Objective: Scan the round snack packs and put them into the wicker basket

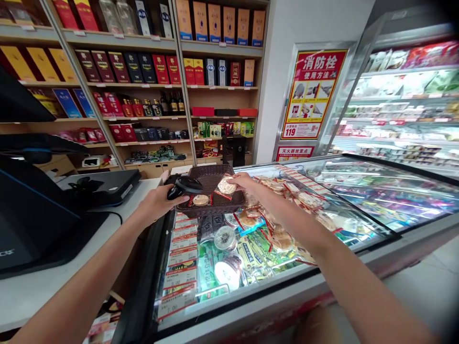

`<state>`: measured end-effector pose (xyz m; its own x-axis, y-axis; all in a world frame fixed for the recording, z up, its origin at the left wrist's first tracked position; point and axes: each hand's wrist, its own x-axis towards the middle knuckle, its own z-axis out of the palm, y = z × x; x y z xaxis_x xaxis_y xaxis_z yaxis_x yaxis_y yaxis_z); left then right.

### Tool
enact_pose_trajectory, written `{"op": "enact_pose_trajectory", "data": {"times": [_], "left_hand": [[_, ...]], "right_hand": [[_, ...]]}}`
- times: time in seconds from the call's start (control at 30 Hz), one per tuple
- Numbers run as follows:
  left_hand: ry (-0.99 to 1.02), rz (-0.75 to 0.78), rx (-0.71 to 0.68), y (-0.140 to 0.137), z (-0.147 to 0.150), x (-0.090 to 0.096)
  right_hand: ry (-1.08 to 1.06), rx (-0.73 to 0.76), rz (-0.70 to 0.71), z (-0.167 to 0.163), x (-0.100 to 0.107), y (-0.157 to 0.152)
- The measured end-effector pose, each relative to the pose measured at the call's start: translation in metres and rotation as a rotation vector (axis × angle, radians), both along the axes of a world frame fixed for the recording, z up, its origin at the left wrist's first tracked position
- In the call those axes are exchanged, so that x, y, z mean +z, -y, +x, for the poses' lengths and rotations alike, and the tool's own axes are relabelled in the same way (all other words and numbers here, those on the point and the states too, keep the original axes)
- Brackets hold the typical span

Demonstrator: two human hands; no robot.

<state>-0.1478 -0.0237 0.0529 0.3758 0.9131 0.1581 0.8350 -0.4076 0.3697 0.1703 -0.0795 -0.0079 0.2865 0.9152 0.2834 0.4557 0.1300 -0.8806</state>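
Note:
My left hand (159,202) is wrapped round the handle of a black barcode scanner (188,184), whose head hangs over the left part of a brown woven basket (211,173). Between the fingers of my right hand (245,181) is a round pastry in a clear wrapper with red edging (226,185), lifted over the basket's right side. Another wrapped pastry (201,200) lies inside the basket near its front wall. Right of the basket, several similar packets (281,239) are spread in a loose pile on the freezer's glass top, partly behind my right forearm.
Under the basket stands a chest freezer (251,291) with frozen goods beneath its glass and price labels (179,267) along the left. A white counter (21,296) with a dark checkout machine (32,220) is at left. Stocked shelves (125,86) and a lit cooler (405,110) stand behind.

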Motion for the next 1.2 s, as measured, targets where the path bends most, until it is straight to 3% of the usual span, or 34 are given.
{"op": "enact_pose_trajectory", "data": {"times": [0.13,0.4,0.67,0.97,1.2], "left_hand": [[0.018,0.042,-0.066,0.022,0.032,0.01],[-0.075,0.105,-0.247,0.063,0.107,0.023],[-0.107,0.089,-0.171,0.091,0.163,0.022],[-0.158,0.137,-0.262,0.1,0.191,0.018],[-0.121,0.136,-0.262,0.099,0.184,0.022]], "right_hand": [[-0.064,-0.001,0.041,0.022,0.005,0.041],[-0.068,-0.186,-0.029,0.071,0.016,0.052],[0.028,-0.39,0.003,0.099,0.005,0.094],[-0.068,-0.397,0.055,0.115,-0.007,0.116],[-0.066,-0.504,0.048,0.143,-0.01,0.122]]}}
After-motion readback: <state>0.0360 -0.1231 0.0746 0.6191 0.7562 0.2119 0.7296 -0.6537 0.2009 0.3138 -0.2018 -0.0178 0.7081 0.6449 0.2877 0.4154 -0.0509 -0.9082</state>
